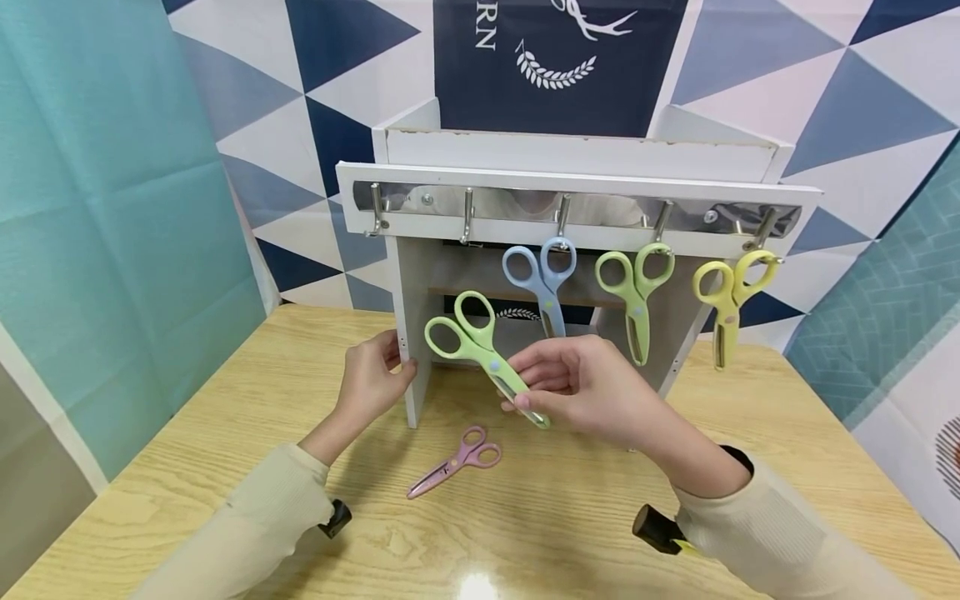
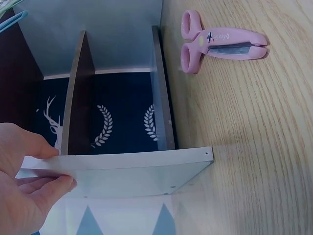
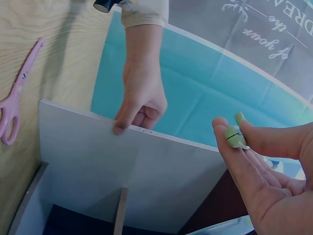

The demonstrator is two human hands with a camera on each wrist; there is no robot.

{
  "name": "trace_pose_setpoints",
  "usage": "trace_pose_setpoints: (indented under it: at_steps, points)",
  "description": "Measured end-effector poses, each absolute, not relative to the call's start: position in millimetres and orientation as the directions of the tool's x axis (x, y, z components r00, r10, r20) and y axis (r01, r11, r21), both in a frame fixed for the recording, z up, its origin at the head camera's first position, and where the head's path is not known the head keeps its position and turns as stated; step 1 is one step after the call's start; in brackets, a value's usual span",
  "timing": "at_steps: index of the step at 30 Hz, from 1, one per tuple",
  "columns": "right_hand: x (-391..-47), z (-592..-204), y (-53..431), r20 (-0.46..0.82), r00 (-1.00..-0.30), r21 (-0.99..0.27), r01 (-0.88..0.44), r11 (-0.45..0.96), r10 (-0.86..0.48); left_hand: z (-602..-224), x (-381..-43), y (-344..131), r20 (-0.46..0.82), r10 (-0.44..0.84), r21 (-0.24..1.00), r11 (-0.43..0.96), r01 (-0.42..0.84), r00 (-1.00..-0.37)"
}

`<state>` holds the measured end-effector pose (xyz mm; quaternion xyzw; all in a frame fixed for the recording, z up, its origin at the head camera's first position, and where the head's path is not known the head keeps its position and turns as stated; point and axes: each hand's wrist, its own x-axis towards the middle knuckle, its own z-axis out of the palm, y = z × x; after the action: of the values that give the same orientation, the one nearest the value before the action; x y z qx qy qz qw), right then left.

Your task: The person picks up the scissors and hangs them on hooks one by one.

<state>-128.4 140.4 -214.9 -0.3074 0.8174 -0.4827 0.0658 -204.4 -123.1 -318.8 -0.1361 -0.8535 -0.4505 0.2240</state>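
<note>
My right hand (image 1: pixel 581 379) pinches a pair of light green scissors (image 1: pixel 480 350) by the blade end, with its handle loops pointing up and left. In the right wrist view only the green tip (image 3: pixel 235 137) shows between thumb and fingers. My left hand (image 1: pixel 372 375) grips the front edge of the white shelf unit's left side panel (image 1: pixel 412 333), thumb on one face and fingers on the other. Pink scissors (image 1: pixel 453 462) lie on the table between the hands. Blue scissors (image 1: pixel 543 279), a second green pair (image 1: pixel 636 292) and yellow scissors (image 1: pixel 727 300) hang from the hook rail.
Across the unit's top front runs the white rail (image 1: pixel 577 175) with metal hooks; its two left hooks (image 1: pixel 468 215) hold nothing. The wooden table (image 1: pixel 585 533) extends under the unit. A triangle-patterned cloth (image 1: pixel 262 92) hangs behind, a teal one (image 1: pixel 112 183) at left.
</note>
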Motion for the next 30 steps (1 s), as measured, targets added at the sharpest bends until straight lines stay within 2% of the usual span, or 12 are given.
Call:
trace_pose_setpoints:
  at_steps: [7,30]
  points:
    - [-127.8,-209.6,138.2,0.226,-0.807,-0.798,-0.475,0.371,-0.546,-319.0,-204.9,-122.8,0.513,0.033,0.706,0.553,0.443,-0.858]
    - [-124.3,-191.8,126.5,0.331,-0.782,-0.776,-0.544,0.32,-0.528,-320.2,-204.6,-123.5,0.501,0.022,0.715,0.553,0.428,-0.865]
